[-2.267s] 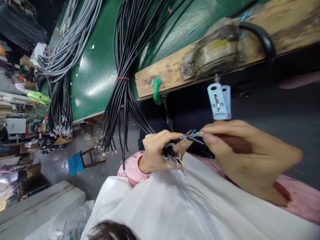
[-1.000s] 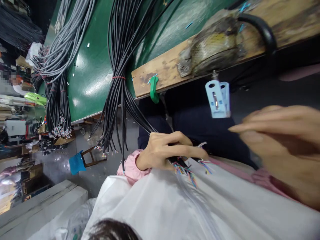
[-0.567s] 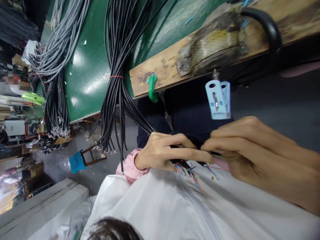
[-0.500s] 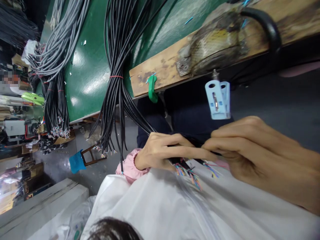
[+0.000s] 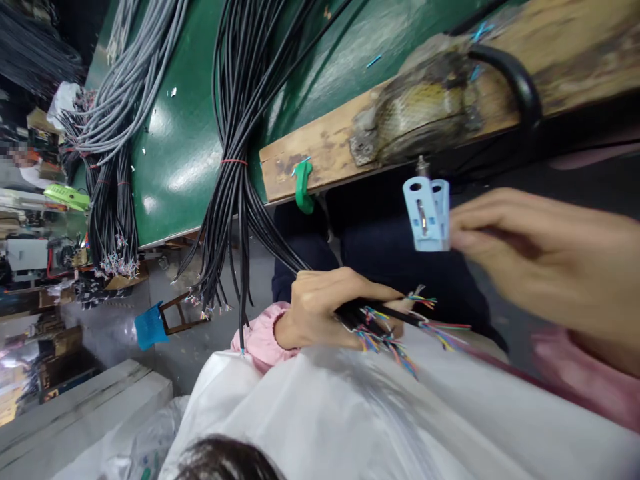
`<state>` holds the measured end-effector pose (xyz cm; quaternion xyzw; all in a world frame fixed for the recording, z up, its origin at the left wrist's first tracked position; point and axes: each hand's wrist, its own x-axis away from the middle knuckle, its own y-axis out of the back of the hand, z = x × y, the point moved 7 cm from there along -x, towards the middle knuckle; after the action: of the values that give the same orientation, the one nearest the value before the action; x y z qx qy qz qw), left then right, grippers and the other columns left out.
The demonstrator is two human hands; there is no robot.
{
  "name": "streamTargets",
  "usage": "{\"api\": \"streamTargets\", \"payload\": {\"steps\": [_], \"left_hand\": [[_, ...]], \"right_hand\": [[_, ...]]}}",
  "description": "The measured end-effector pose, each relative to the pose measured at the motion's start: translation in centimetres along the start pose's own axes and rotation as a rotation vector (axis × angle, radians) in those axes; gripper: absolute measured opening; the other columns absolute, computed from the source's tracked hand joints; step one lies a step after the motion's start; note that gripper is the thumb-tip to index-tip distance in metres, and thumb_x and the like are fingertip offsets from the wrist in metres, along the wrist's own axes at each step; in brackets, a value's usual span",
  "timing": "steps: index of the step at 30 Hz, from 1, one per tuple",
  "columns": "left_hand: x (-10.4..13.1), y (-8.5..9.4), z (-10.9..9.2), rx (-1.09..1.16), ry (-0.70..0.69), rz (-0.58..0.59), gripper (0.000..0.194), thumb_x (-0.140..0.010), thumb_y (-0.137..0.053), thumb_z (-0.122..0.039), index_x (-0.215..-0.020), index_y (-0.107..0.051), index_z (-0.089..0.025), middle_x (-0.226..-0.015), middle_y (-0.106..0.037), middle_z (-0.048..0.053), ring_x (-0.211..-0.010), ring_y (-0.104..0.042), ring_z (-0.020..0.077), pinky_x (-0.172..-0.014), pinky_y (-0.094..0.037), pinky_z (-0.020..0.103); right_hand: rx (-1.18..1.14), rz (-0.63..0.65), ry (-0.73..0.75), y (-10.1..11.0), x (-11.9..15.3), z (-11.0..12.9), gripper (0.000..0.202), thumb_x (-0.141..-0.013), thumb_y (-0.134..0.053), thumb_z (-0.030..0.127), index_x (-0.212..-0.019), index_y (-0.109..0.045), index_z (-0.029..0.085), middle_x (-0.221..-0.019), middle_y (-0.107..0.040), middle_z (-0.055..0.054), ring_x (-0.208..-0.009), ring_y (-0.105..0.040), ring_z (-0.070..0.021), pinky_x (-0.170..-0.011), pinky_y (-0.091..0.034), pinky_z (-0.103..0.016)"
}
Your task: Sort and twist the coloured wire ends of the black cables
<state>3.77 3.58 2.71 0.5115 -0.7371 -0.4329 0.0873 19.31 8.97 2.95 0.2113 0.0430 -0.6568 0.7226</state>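
My left hand is closed around a bundle of black cables in front of the white apron. From its fingers stick out the cables' stripped ends, with thin coloured wires fanned apart. My right hand is raised to the right, slightly blurred, thumb and fingertips pinched together. Those fingertips are at the right edge of a light blue clothes peg; whether they grip it or something small is hidden. The peg hangs at a metal tip below a tape-wrapped lump.
A wooden board with a green hook-shaped piece runs along the edge of the green table. A tied black cable bundle hangs over that edge. Grey cables lie further left. A blue stool stands below.
My right hand has left the cable ends and moved up to the blue peg. My left hand keeps hold of the bundle, and more of its coloured wires now show.
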Motion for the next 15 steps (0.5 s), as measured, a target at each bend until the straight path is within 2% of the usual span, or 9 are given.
{"api": "streamTargets", "payload": {"steps": [3, 6, 8, 10, 12, 15], "left_hand": [[-0.2, 1.3, -0.3, 0.033, 0.011, -0.333, 0.050, -0.095, -0.046, -0.054, -0.074, -0.077, -0.021, -0.054, -0.067, -0.002, -0.043, -0.058, 0.0061, -0.045, -0.048, 0.018], [-0.9, 1.6, -0.9, 0.050, -0.021, -0.479, 0.029, -0.090, -0.060, -0.038, -0.077, -0.077, -0.019, -0.056, -0.070, -0.003, -0.043, -0.057, 0.0055, -0.045, -0.050, 0.017], [-1.5, 1.8, -1.2, 0.062, -0.029, -0.532, 0.018, -0.087, -0.065, -0.029, -0.079, -0.076, -0.017, -0.058, -0.071, -0.003, -0.044, -0.058, 0.0051, -0.046, -0.051, 0.016], [-2.0, 1.9, -1.4, 0.067, -0.023, -0.582, 0.015, -0.086, -0.067, -0.027, -0.079, -0.075, -0.017, -0.059, -0.071, -0.003, -0.044, -0.058, 0.0048, -0.047, -0.050, 0.015], [-2.2, 1.7, -1.6, 0.069, -0.019, -0.584, 0.017, -0.087, -0.067, -0.029, -0.080, -0.075, -0.016, -0.060, -0.072, -0.002, -0.047, -0.060, 0.0056, -0.049, -0.052, 0.016], [-2.1, 1.1, -1.4, 0.069, -0.011, -0.542, 0.025, -0.086, -0.069, -0.038, -0.085, -0.076, -0.015, -0.066, -0.075, 0.001, -0.052, -0.064, 0.0075, -0.053, -0.055, 0.018]], "right_hand": [[-0.197, -0.038, -0.272, -0.5, -1.2, -1.9, 0.055, -0.087, -0.055, 0.075, -0.067, -0.069, 0.025, -0.066, -0.068, -0.004, -0.057, -0.061, -0.0136, -0.051, -0.042, -0.030], [-0.359, -0.071, -0.418, -1.6, -2.0, -1.9, 0.055, -0.076, -0.067, 0.077, -0.064, -0.073, 0.023, -0.060, -0.066, -0.003, -0.051, -0.056, -0.0124, -0.045, -0.038, -0.027], [-0.508, -0.075, -0.489, -2.5, -2.3, -1.8, 0.053, -0.067, -0.076, 0.075, -0.062, -0.073, 0.022, -0.056, -0.064, -0.003, -0.047, -0.053, -0.0122, -0.041, -0.036, -0.026], [-0.631, -0.062, -0.541, -3.2, -2.5, -1.8, 0.054, -0.061, -0.080, 0.075, -0.058, -0.071, 0.022, -0.056, -0.064, -0.004, -0.048, -0.055, -0.0138, -0.041, -0.041, -0.026], [-0.687, -0.044, -0.565, -3.6, -2.5, -1.7, 0.056, -0.061, -0.078, 0.077, -0.056, -0.068, 0.022, -0.058, -0.063, -0.004, -0.051, -0.059, -0.0157, -0.044, -0.046, -0.027], [-0.727, -0.017, -0.586, -4.0, -2.4, -1.6, 0.058, -0.062, -0.076, 0.079, -0.055, -0.064, 0.022, -0.057, -0.060, -0.004, -0.053, -0.058, -0.0163, -0.045, -0.048, -0.028]]}}
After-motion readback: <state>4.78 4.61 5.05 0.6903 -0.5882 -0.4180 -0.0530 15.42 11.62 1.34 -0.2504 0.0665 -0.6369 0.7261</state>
